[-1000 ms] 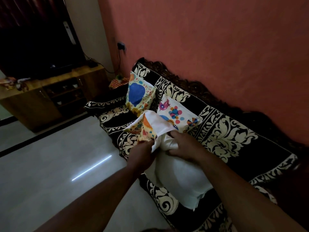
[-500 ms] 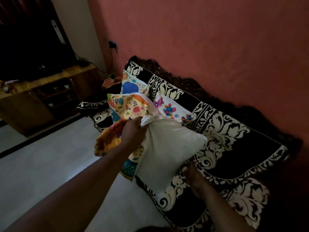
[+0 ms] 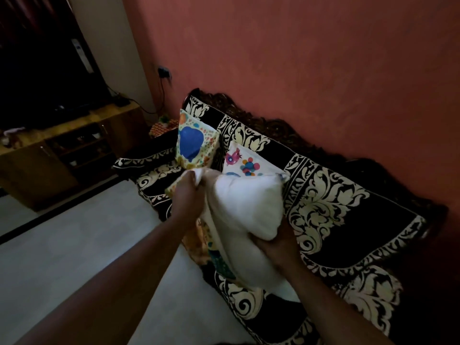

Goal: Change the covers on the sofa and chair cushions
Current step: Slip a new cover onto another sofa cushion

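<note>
The sofa (image 3: 348, 220), draped in a black-and-cream patterned throw, is taken as the landmark; one sofa is seen. Against its backrest two covered cushions are propped: one with a blue shape (image 3: 195, 143) toward the far end, and one with a bird print (image 3: 245, 161) just beside it, nearer the camera.

One bare white insert (image 3: 246, 207) is held above the front edge of the sofa seat, in front of the bird-print cushion. It is judged light, soft and easily squashed; it sags where unsupported, so it is best gripped at a corner or along an edge, with the fabric bunched.

One printed cover (image 3: 211, 247) hangs below and left of the insert, over the sofa's front edge. It is judged thin, limp and non-fragile, and best held at its open mouth.

Two hands are counted. The left hand (image 3: 186, 195) is clenched on bunched white fabric at the insert's upper corner; whether the cover's mouth is pinched too cannot be told. The right hand (image 3: 278, 245) is cupped under the insert's lower corner, grasping it.
</note>
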A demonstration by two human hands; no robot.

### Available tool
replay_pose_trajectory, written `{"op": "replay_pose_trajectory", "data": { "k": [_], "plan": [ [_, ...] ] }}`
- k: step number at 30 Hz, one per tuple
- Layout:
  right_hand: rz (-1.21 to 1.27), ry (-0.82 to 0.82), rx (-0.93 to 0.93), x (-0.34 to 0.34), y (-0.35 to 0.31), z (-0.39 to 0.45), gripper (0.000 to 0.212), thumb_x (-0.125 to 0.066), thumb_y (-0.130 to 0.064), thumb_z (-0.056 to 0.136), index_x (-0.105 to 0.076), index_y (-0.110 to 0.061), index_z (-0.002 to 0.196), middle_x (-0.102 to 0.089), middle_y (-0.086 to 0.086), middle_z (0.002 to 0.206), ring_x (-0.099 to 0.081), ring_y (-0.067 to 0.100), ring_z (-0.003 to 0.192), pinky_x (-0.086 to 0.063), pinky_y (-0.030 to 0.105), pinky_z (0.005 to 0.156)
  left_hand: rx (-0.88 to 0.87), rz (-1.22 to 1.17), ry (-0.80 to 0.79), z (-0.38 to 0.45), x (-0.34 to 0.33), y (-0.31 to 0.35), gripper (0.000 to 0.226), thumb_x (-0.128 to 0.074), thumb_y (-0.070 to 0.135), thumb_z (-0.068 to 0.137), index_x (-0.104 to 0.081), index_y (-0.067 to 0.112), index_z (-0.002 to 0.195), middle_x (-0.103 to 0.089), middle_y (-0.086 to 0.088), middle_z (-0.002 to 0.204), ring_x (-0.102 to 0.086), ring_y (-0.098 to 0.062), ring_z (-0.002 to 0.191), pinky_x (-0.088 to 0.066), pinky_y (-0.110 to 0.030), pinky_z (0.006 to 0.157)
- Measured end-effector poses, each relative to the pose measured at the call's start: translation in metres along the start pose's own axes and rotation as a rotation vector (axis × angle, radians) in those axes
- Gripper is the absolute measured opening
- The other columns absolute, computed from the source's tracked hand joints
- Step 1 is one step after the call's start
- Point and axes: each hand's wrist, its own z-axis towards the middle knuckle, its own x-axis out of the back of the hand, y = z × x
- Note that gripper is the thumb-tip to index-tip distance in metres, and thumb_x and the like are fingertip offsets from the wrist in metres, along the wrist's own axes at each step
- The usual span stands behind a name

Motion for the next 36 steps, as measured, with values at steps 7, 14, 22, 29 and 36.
{"op": "replay_pose_trajectory", "data": {
  "k": [7,14,22,29,36],
  "plan": [
    [-0.303,-0.299,-0.018,-0.019,0.009,0.006,0.077,-0.068,-0.063,0.081,-0.053,-0.018,0.141,-0.064,0.009,0.134,-0.060,0.029,0.123,-0.048,0.036,0.099,-0.260,0.220,-0.443,-0.034,-0.016,0.026,0.026,-0.046,0.047,0.102,-0.057,0.036,0.122,-0.061,0.009,0.105,-0.058,-0.007,0.090,-0.045,-0.025,0.070],
    [0.135,0.100,-0.098,-0.015,-0.004,0.012,0.060,-0.081,-0.033,0.080,-0.059,-0.017,0.134,-0.066,-0.006,0.121,-0.061,0.008,0.111,-0.048,0.016,0.090,-0.073,0.016,-0.257,-0.076,-0.033,0.011,0.083,-0.066,0.075,0.077,-0.024,0.046,0.143,-0.058,0.010,0.122,-0.067,-0.016,0.098,-0.060,-0.037,0.070],
    [0.265,0.361,-0.069,0.008,-0.020,0.028,0.083,-0.085,-0.038,0.066,-0.053,-0.010,0.137,-0.060,0.003,0.133,-0.054,0.017,0.121,-0.042,0.029,0.102,-0.001,0.426,-0.426,-0.094,-0.051,-0.052,0.048,-0.054,0.058,0.094,-0.046,0.035,0.136,-0.067,0.011,0.113,-0.067,-0.008,0.080,-0.060,-0.030,0.070],
    [0.298,0.489,0.006,0.030,-0.015,0.039,0.039,-0.077,-0.024,0.088,-0.057,-0.015,0.120,-0.066,0.001,0.113,-0.064,0.012,0.107,-0.051,0.040,0.099,-0.680,0.398,-0.846,-0.138,-0.065,0.009,0.055,-0.038,0.061,0.098,-0.064,0.015,0.114,-0.069,-0.012,0.104,-0.067,-0.029,0.093,-0.055,-0.037,0.080],
    [0.335,0.416,-0.032,0.024,-0.016,0.021,0.060,-0.085,-0.034,0.078,-0.057,-0.015,0.128,-0.068,-0.001,0.117,-0.067,0.011,0.107,-0.055,0.030,0.086,-0.332,-0.019,-0.491,-0.088,-0.046,0.064,0.047,-0.051,0.073,0.085,-0.060,0.027,0.089,-0.063,0.007,0.080,-0.062,-0.006,0.071,-0.057,-0.037,0.066]
  ]
}}
